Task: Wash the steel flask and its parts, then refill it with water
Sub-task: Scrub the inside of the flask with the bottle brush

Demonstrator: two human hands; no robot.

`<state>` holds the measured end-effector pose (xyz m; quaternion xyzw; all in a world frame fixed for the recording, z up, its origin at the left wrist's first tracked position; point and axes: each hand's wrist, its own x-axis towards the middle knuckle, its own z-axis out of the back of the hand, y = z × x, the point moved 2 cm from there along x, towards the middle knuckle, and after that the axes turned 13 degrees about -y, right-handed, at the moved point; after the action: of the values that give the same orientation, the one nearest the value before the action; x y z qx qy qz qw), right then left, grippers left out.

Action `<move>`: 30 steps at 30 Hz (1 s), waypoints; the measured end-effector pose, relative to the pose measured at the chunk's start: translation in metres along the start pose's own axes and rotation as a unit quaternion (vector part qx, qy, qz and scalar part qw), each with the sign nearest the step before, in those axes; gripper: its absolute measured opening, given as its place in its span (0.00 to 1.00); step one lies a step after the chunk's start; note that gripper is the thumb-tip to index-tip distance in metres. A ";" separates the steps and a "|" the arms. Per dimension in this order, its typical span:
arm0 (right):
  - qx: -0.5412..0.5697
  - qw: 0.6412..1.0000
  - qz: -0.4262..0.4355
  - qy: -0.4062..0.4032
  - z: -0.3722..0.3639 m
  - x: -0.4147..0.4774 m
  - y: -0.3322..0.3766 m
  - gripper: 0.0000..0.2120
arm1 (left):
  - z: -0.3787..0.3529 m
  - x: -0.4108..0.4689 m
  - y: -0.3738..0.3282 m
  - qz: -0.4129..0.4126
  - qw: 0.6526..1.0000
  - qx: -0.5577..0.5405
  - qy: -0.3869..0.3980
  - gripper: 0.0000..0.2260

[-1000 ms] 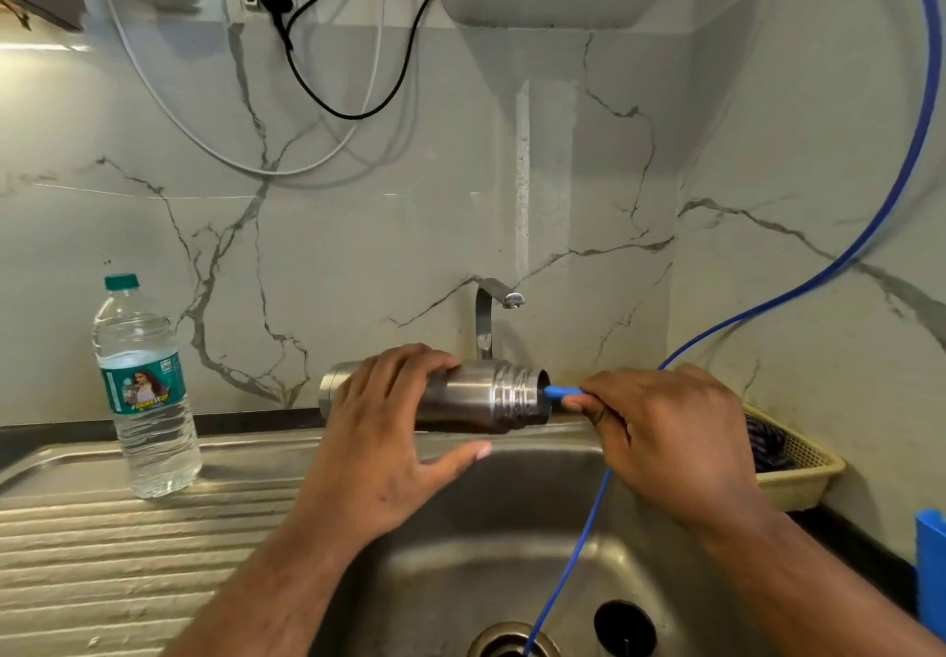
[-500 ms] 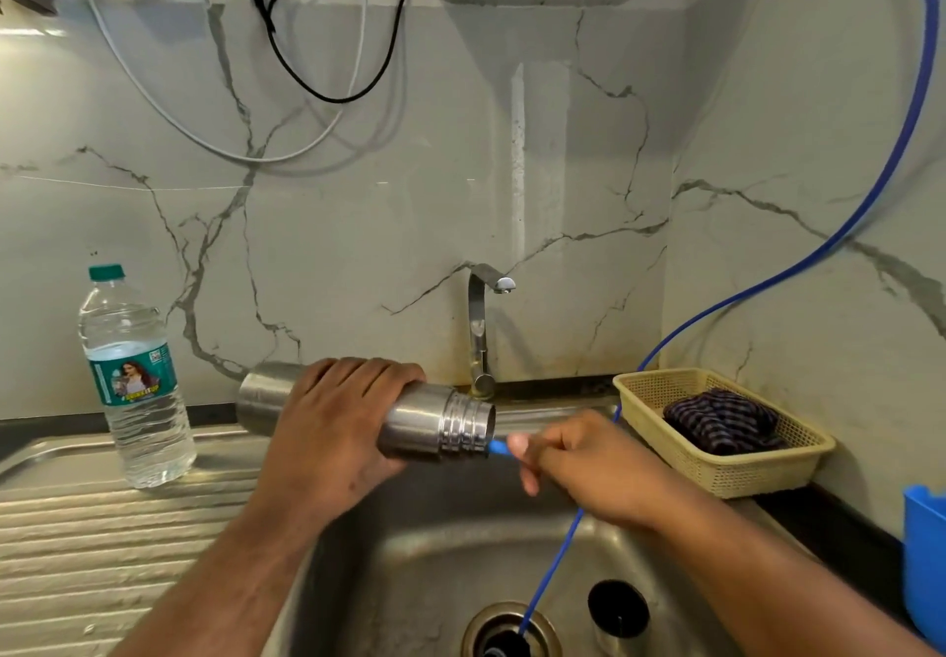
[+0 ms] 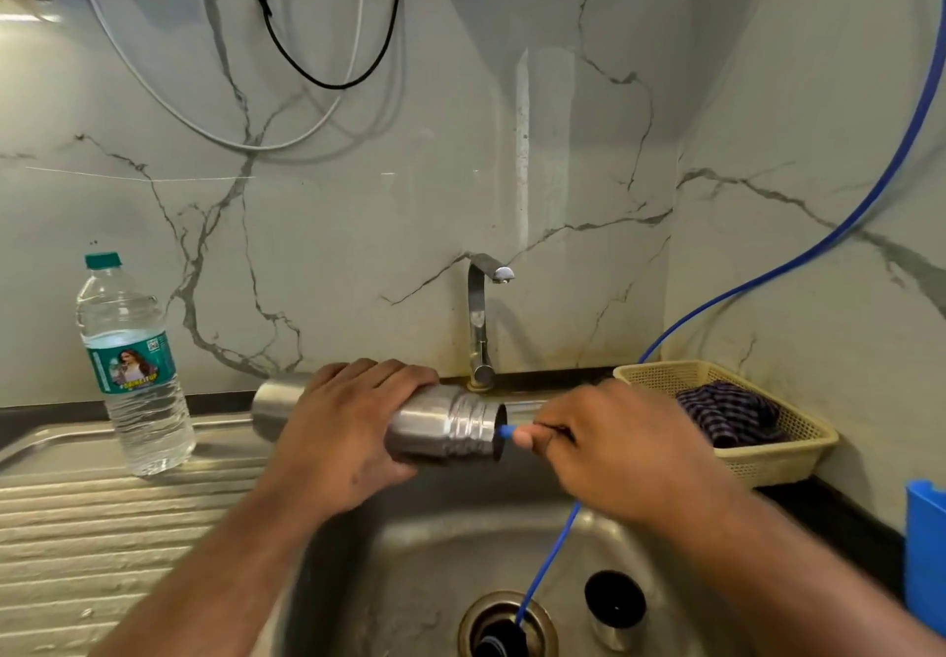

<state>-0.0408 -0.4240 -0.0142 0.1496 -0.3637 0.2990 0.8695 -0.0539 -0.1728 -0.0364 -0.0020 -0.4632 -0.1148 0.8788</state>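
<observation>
The flask (image 3: 445, 426) lies sideways over the sink (image 3: 435, 554), my left hand (image 3: 348, 431) wrapped round its middle, mouth pointing right. My right hand (image 3: 614, 452) pinches the blue tube (image 3: 505, 432), its tip at the mouth.

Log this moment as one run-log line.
left hand: grips steel flask sideways over sink | right hand: pinches blue tube, tip at flask mouth | water flow: cannot tell

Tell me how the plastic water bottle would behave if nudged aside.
The plastic water bottle looks nearly full, so probably heavy. Tall and narrow on the steel drainboard, it may tip if pushed high. Thin walls likely flex.
</observation>
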 end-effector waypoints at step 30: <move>-0.037 0.990 0.084 -0.111 -0.004 0.009 -0.025 0.23 | 0.009 0.002 -0.027 0.034 0.998 -0.015 0.050 0.35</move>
<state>-0.0177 -0.4382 -0.0114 0.1184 -0.4804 0.3387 0.8003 -0.0656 -0.1984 -0.0323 -0.0250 -0.4169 -0.0918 0.9040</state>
